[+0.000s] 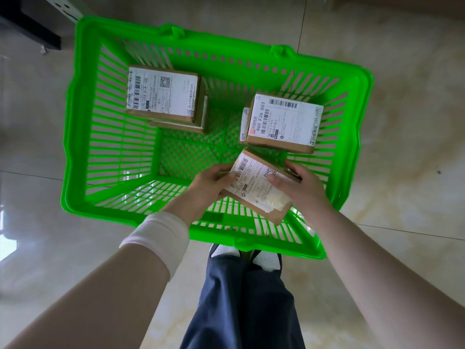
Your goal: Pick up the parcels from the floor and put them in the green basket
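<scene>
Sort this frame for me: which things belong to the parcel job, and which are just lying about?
Job: basket, held parcel, left parcel, right parcel, left hand, right hand.
Lying about: dark furniture, white perforated bar, both at the top left.
</scene>
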The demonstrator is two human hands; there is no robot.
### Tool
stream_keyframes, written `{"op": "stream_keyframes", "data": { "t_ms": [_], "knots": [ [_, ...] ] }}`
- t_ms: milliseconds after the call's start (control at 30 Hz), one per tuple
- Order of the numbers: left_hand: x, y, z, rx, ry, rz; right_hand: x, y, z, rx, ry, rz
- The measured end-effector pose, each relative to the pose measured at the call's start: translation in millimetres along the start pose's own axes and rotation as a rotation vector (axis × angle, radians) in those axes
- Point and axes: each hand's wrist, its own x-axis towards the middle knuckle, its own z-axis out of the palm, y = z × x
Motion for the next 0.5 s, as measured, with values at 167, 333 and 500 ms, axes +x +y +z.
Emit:
{"op": "stream_keyframes", "data": {
  "t_ms": [167,333,500],
  "knots": [
    [-1,-4,5,-0.019,0.102,-0.059,-11,6,15,0.298,0.21,0.057],
    [-4,-9,7,0.05,0.104,-0.12,-13,21,21,0.219,0.327,0.104],
    [0,-14,15,0.123,0.119,-0.124,-8,24,25,0.102,0.366,0.085]
  ]
}}
